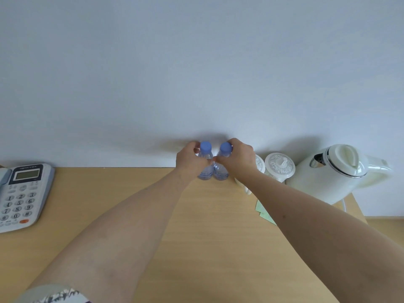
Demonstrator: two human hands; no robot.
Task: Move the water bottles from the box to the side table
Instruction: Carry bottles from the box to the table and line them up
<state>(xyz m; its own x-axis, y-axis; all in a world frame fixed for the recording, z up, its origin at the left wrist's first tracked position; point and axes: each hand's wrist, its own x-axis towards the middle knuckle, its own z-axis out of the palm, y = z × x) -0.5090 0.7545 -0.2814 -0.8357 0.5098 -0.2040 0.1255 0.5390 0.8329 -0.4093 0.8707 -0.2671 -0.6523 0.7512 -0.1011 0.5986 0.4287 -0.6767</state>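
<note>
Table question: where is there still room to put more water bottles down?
The widest bare stretch of the light wooden table lies between the grey push-button telephone and the two clear blue-capped water bottles. The near middle, between the forearms, is bare too. Right is crowded: white lidded cups, white electric kettle, green papers.

**One head-worn view, looking forward and down**

We have a single wide-angle camera, worn on the head and tilted down over the table (196,226). It faces a plain wall (196,62) at the far edge, which fills the upper half. Both forearms reach away from us, and straight edges bow toward the sides.
</note>
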